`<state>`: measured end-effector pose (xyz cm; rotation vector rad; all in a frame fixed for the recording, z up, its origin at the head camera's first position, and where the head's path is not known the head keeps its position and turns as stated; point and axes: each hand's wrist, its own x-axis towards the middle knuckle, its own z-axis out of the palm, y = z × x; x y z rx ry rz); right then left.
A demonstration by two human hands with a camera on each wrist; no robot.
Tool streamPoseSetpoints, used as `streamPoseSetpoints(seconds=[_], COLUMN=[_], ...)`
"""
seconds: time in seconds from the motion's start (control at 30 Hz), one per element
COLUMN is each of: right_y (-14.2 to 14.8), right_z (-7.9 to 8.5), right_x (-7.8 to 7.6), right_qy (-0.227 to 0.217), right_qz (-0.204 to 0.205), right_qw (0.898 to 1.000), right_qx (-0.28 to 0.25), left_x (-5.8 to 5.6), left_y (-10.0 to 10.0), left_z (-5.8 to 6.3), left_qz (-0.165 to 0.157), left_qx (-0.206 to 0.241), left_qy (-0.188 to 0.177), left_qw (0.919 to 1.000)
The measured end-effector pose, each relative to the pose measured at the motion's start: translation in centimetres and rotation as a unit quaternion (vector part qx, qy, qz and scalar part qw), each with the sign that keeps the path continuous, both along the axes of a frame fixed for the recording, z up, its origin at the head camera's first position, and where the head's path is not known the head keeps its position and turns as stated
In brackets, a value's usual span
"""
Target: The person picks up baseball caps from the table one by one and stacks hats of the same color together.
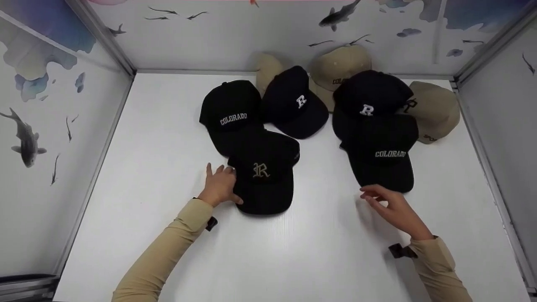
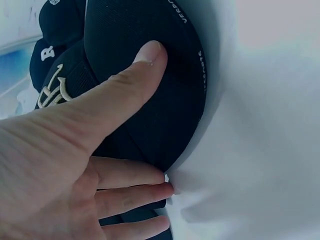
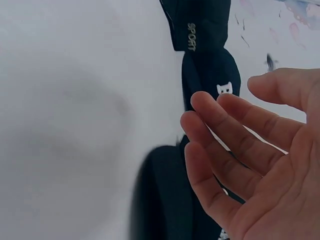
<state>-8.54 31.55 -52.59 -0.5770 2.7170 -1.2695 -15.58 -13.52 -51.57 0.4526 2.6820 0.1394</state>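
A black cap with a gold R [image 1: 261,188] lies at the front of the left group of caps. My left hand [image 1: 220,186] is at its left side, thumb over the edge of the brim [image 2: 150,100] and the other fingers spread out beside the cap. Whether the thumb presses on the brim I cannot tell. My right hand [image 1: 394,209] hovers just in front of the brim of a black COLORADO cap [image 1: 384,155], fingers loosely bent, with nothing in them. Another black COLORADO cap [image 1: 233,109] lies behind the gold-R cap, partly covered by it.
Two navy caps with a white R, one at centre [image 1: 293,105] and one at right [image 1: 369,92], sit farther back. Tan caps lie at the rear: one at the back wall [image 1: 344,63], one at right [image 1: 440,109], another partly hidden [image 1: 268,69]. Printed panels enclose the white table [image 1: 159,147].
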Motion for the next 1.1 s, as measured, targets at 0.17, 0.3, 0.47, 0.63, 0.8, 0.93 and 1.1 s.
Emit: streamPoseSetpoints(seconds=[0.17, 0.3, 0.47, 0.63, 0.8, 0.93, 1.1], right_y=[2.1, 4.1, 6.4, 8.6, 10.6, 11.2, 10.7], right_z=[2.0, 3.5, 4.9, 5.2, 4.8, 4.4, 3.9], right_x=[-1.7, -3.8, -7.1, -10.5, -13.2, -14.5, -15.3], right_qy=[0.003, 0.022, 0.041, 0.027, -0.068, -0.109, -0.136], right_qz=[-0.022, -0.037, -0.07, -0.097, -0.099, -0.092, -0.075], right_qw=[1.0, 0.998, 0.995, 0.993, 0.992, 0.989, 0.987], right_qx=[0.012, 0.035, 0.058, 0.062, 0.04, 0.039, 0.048], left_x=[0.1, 0.2, 0.2, 0.2, 0.1, -0.1, -0.1], left_y=[0.1, 0.1, -0.1, -0.1, 0.1, 0.4, 0.1], left_z=[0.0, 0.1, 0.1, 0.0, 0.1, 0.1, 0.2], left_qz=[-0.008, -0.013, -0.009, 0.002, 0.003, -0.008, -0.006], left_qx=[-0.007, 0.001, 0.019, 0.033, 0.038, 0.036, 0.027], left_qy=[0.005, -0.003, -0.014, -0.022, -0.028, -0.029, -0.021], left_qw=[0.9999, 0.9999, 0.9997, 0.9992, 0.9989, 0.9989, 0.9994])
